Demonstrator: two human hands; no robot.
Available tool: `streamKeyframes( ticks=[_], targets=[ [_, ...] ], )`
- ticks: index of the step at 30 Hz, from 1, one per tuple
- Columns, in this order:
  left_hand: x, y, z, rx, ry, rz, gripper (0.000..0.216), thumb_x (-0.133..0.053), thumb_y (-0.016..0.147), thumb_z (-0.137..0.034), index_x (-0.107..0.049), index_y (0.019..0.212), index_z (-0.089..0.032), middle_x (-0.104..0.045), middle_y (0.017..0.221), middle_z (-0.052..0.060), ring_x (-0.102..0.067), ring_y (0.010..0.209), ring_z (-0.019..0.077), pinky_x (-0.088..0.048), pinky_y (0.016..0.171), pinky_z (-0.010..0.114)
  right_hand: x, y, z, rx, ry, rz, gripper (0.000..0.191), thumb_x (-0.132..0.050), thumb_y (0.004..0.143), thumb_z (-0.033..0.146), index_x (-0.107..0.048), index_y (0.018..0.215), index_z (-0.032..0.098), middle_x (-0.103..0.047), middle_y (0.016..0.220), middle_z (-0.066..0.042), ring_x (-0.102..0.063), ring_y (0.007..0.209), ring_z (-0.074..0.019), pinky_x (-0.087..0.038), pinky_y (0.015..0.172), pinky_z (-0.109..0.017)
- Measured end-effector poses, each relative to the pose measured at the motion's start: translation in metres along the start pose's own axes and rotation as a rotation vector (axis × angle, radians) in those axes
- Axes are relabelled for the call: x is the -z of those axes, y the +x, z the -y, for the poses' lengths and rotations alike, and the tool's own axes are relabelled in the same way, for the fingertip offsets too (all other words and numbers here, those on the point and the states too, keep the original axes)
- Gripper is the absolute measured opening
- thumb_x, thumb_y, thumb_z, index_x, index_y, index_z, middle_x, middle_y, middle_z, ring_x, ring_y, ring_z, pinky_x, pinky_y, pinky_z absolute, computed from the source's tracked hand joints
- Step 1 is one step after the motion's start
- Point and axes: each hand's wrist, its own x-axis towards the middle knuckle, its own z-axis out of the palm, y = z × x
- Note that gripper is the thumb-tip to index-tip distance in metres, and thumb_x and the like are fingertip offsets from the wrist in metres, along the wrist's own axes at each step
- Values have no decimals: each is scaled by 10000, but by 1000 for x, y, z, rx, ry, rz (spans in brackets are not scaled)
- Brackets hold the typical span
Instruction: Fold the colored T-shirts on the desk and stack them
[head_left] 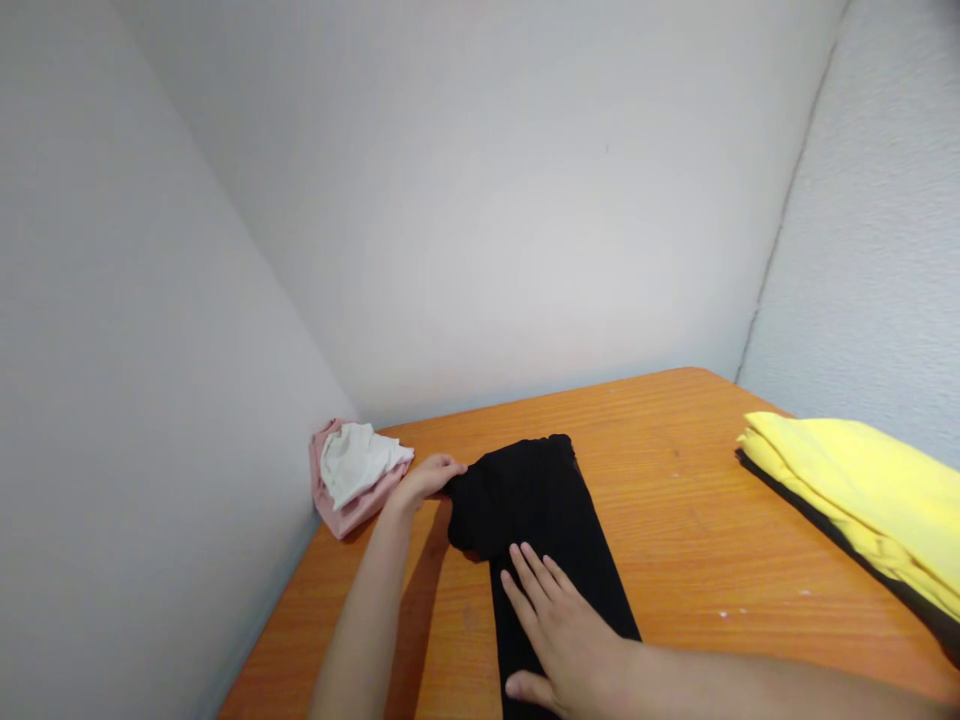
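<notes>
The right hand (566, 632) hides some black cloth (544, 500), and the right edge crops yellow cloth (862, 482).

A wooden table (667, 470) with a warm orange-brown grain and a rounded far right corner stands in a corner of the room, its far edge running along a smooth, off-white back wall (525, 200). A plain, greyer left wall (135, 400) rises beside it. The right wall (877, 220) looks bluish and rough, meeting the back at a dark, uneven seam (781, 218). Soft light brightens the back wall's middle.
</notes>
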Motion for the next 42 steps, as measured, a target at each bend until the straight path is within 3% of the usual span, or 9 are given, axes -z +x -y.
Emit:
streamKeyframes(
  ticks=[7,12,18,24,27,31,34,37,42],
  targets=[
    [-75,-1,-51,-284,-109,133,481,-391,927,-595,-582,1013,-162,-704,1014,129,-675,947,204,-516,886,371,-28,-30,-3,200,-244,-242,516,-453,987,353,-424,1444,115,-358,1477,-181,-395,1329,-353,-457,1019,-464],
    [-120,-47,-30,-561,181,83,509,-509,931,-462,-455,1393,-257,-367,1532,69,-269,1440,240,-121,1206,493,-35,-70,-28,339,-374,-392,501,-475,975,329,-403,1459,222,-390,1482,-104,-453,1300,-296,-473,992,-383],
    [-105,-85,-20,-695,515,-20,552,-294,1021,-422,-151,1533,-275,-206,1595,60,-163,1474,183,-164,1209,472,-26,-118,-48,254,-277,-254,903,-748,717,303,-325,1504,174,-252,1540,-158,-300,1386,-354,-381,1087,-451],
    [-88,-161,2,-869,669,221,1126,-721,627,-716,-198,1528,-289,-104,1610,104,-129,1470,339,-202,1175,543,-13,-138,-64,241,-403,-309,658,-523,822,59,-412,1456,194,-319,1525,-101,-301,1398,-246,-335,1123,-384],
    [-108,-191,20,-919,810,175,1015,-797,721,-422,-203,1527,-259,-170,1593,132,-200,1455,335,-289,1142,533,-15,-140,-69,250,-367,-302,641,-479,809,28,-445,1428,193,-359,1504,-110,-325,1385,-256,-343,1105,-419],
    [-136,-212,36,-1009,800,-65,581,-541,897,-63,-430,1426,-273,-482,1452,87,-406,1373,244,-378,1111,440,-6,-144,-61,313,-234,-311,566,-483,738,26,-562,1276,185,-536,1366,-110,-460,1284,-263,-357,1069,-442],
    [-141,-225,34,-818,359,-65,330,-401,989,-188,-678,1141,-283,-726,1101,31,-665,1053,170,-507,964,301,20,-145,-43,296,105,-275,271,-454,826,94,-603,1028,197,-679,1042,-58,-615,987,-192,-399,1010,-402],
    [-130,-228,17,-579,24,-57,347,-413,986,-347,-737,920,-243,-737,809,21,-693,764,169,-553,721,240,51,-135,-32,88,407,-313,203,-380,961,227,-544,846,202,-619,811,-32,-585,788,-169,-461,865,-357],
    [-106,-185,-14,-294,-10,-249,376,-491,923,-495,-628,1061,-174,-691,973,87,-653,933,250,-519,847,364,63,-91,-53,-347,141,-422,384,-351,1014,432,-580,836,181,-607,818,-82,-576,785,-228,-461,762,-390]
  ],
)
